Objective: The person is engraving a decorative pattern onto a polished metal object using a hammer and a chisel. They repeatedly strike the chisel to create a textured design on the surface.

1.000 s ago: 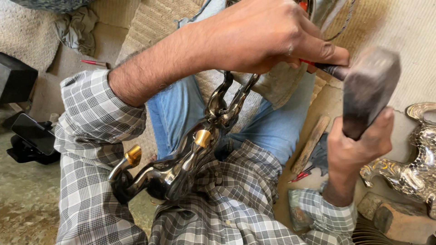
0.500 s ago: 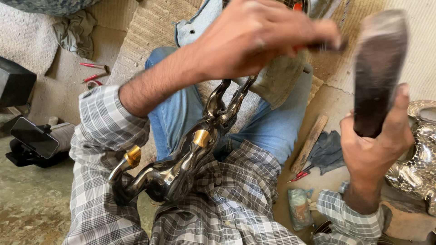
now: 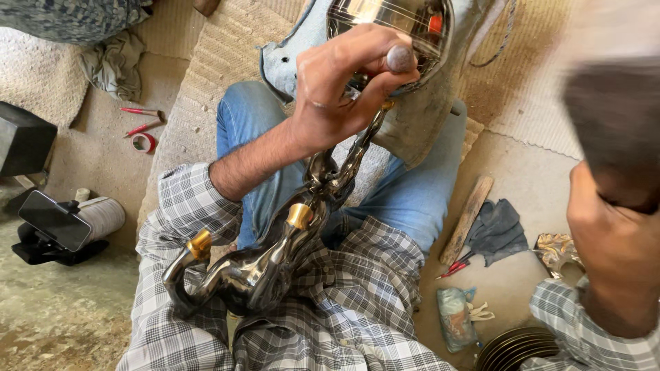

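Left hand (image 3: 350, 86) clenched around a dark punch-like tool (image 3: 401, 58), its rounded end up, set against a shiny rounded metal piece (image 3: 392, 27) resting on worn denim cloth over the knee. Right hand (image 3: 608, 233) grips a blurred hammer (image 3: 615, 117), raised. Polished curved metal fitting (image 3: 265, 264) with brass collars lies across the lap. Red tape roll (image 3: 143, 142) and small teal packet (image 3: 455, 316) on the floor.
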